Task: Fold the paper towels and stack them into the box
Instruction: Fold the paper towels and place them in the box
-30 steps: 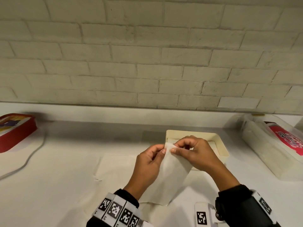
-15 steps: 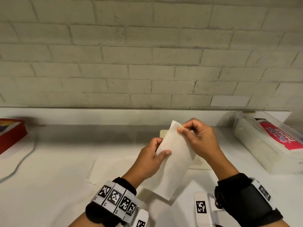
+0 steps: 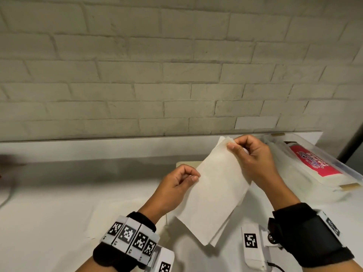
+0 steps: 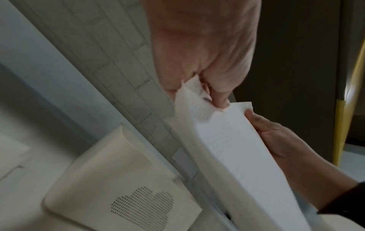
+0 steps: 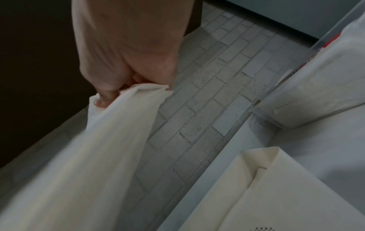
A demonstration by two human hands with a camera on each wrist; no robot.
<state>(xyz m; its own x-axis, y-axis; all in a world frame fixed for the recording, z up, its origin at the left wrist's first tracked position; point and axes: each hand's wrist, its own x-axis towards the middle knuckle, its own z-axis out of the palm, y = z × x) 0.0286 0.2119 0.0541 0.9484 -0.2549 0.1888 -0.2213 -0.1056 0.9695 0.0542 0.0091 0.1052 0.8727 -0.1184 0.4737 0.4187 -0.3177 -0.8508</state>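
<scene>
I hold a folded white paper towel (image 3: 216,193) up in the air, tilted, above the table. My left hand (image 3: 193,177) pinches its left edge between thumb and forefinger. My right hand (image 3: 231,145) pinches the layered top corner, higher and to the right. The left wrist view shows the left hand (image 4: 199,87) pinching the towel (image 4: 237,148), and the right wrist view shows the right hand (image 5: 118,90) gripping it (image 5: 88,156). The cream box (image 3: 186,163) stands on the table behind the towel, mostly hidden; below the wrists it (image 4: 118,179) (image 5: 276,195) has a dotted cloud pattern on its floor.
A second paper towel (image 3: 117,213) lies flat on the white table at my left. At the right stands a clear plastic container (image 3: 294,185) holding a red-labelled pack (image 3: 312,163). A brick wall closes the back. A cable (image 3: 5,195) runs at the far left.
Both hands have lifted the towel higher. The right hand went up and to the right with the top corner; the hands are now farther apart along the towel.
</scene>
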